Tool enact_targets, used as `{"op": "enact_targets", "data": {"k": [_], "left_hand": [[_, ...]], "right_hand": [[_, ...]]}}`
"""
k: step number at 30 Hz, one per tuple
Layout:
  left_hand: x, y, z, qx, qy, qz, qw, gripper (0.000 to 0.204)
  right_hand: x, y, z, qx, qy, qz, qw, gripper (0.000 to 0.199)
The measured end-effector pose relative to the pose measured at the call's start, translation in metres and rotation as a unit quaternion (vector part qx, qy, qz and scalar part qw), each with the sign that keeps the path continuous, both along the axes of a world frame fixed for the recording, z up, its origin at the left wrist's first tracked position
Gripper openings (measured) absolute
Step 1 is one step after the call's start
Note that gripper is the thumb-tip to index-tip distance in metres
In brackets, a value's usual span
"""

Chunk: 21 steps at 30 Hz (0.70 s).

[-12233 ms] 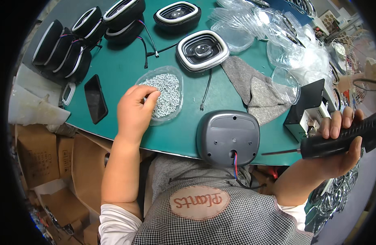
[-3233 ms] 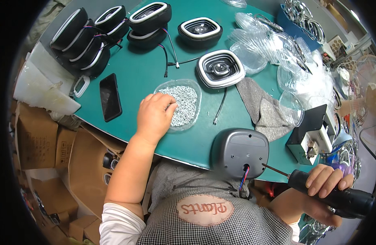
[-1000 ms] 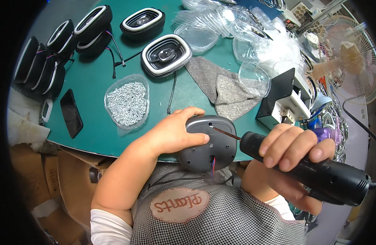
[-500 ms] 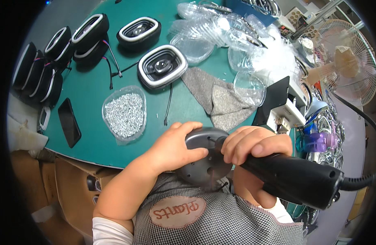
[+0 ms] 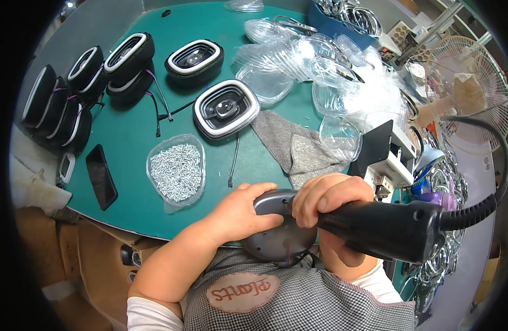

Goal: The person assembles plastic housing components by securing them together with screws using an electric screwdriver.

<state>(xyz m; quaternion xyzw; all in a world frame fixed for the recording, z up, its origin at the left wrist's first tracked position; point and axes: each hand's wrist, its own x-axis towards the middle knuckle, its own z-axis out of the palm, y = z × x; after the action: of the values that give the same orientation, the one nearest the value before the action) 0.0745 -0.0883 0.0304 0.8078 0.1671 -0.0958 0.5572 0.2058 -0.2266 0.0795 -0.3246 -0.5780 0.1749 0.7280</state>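
Note:
My left hand (image 5: 240, 216) grips the far left side of a dark grey oval housing (image 5: 281, 241) with several screw holes. Its thumb lies across the upturned back. At the table's near edge, the housing sits just above my checked apron. My right hand (image 5: 334, 199) is wrapped round a black corded electric screwdriver (image 5: 389, 230), its front end at the housing's upper right. My fingers hide the bit, so I cannot tell whether it touches a screw. Left of my left hand stands a clear tub (image 5: 149, 165) of small silvery screws (image 5: 179, 171).
Black oval speaker units (image 5: 226, 109) with white rims and loose wires stand at the far left and middle. A phone (image 5: 101, 176) lies at left. Grey cloth (image 5: 298, 149), stacked clear plastic covers (image 5: 281, 58), a blue bin (image 5: 342, 25) and a fan (image 5: 469, 91) lie beyond.
The screwdriver and my right hand have shifted left, with the tool's rear end higher. My left hand keeps its hold on the housing. The whole view has moved, so table items appear lower.

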Motion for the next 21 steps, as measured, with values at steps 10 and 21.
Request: {"op": "enact_targets", "data": {"k": [10, 21], "left_hand": [[0.001, 0.000, -0.002, -0.016, 0.017, -0.003, 1.000, 0.076], [0.003, -0.001, -0.002, -0.016, 0.010, 0.014, 1.000, 0.076]], "right_hand": [[0.010, 0.003, -0.008, 0.004, -0.014, 0.033, 0.999, 0.068], [0.024, 0.010, -0.006, -0.021, -0.027, 0.085, 0.996, 0.061]]}}
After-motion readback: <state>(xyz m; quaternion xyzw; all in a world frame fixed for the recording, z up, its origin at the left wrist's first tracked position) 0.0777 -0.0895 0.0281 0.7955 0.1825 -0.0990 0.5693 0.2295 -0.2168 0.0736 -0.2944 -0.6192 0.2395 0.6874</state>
